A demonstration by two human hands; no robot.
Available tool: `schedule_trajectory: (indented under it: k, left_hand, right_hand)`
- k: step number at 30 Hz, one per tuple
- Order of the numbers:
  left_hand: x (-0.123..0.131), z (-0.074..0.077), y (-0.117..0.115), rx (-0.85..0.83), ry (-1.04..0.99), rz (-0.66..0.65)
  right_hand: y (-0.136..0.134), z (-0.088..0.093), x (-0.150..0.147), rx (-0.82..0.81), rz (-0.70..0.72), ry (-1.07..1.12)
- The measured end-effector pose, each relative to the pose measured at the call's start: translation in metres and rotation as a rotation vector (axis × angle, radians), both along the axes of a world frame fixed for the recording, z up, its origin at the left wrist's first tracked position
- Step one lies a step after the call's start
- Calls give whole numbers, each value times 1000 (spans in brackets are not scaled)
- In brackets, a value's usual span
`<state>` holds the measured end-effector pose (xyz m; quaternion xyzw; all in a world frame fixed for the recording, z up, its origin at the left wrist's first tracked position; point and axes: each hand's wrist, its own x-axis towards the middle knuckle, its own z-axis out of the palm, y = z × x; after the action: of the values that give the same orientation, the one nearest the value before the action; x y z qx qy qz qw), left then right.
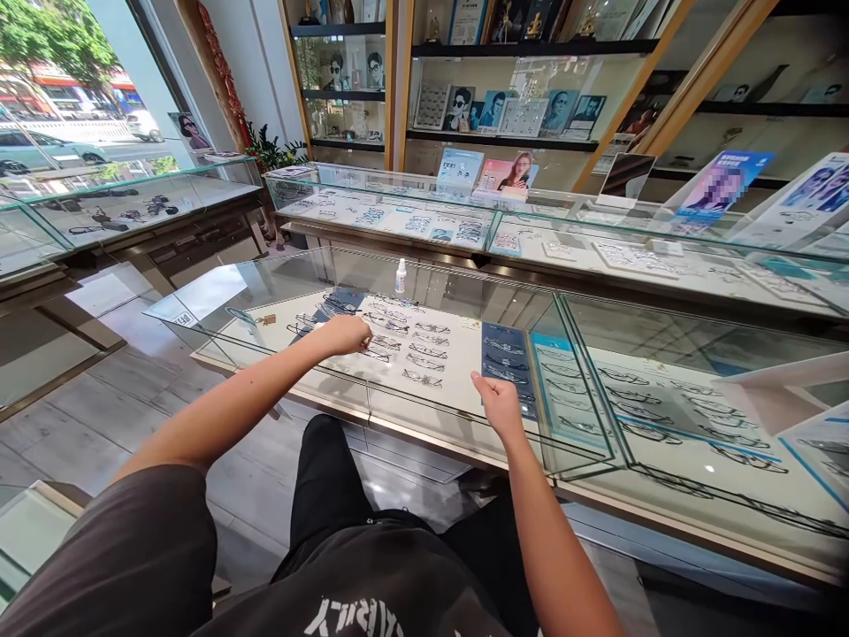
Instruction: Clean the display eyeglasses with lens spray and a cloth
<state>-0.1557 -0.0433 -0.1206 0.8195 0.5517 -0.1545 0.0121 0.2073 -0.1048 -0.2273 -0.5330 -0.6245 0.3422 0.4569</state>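
Observation:
My left hand [348,334] is closed in a fist over the glass top of the display case [332,389], above rows of eyeglasses [424,361]. Whatever its fingers hold, if anything, is hidden. My right hand [500,402] is also curled closed, with the thumb on top, over the case's front part beside a dark blue panel [505,341] bearing several glasses. I cannot make out anything in it. A small white spray bottle [401,278] stands upright beyond my left hand, apart from both hands.
A light blue panel with glasses [563,389] lies right of the dark one. The adjoining glass case [690,398] continues rightward. Another long showcase [391,186] runs behind, with posters [720,190] on top. Shelves [531,137] line the wall. A further case [126,199] stands left by the window.

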Motion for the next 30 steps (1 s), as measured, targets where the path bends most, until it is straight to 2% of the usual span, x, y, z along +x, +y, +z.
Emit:
schedule_trajectory:
  k: [4,12,19,22,26,28,30]
  left_hand:
    - [3,0,4,-15,10,-6]
    - [8,20,17,43,-22,8]
    - [21,6,32,31,-7,-10]
    - [20,7,34,50,-11,-17]
    - [12,27,35,92,-35,-17]
    - [5,45,34,109,-105,-10]
    - [0,65,31,111,-269,-29]
  right_hand:
    - [1,-6,2,-7,-14,21]
    - [4,-15,7,2,-3,112]
    - [9,-20,13,-3,52,135]
    - [10,-20,13,-11,68,159]
    - [8,-18,11,-32,63,174]
    - [7,-17,11,-34,58,178]
    - [6,-16,10,-28,56,208]
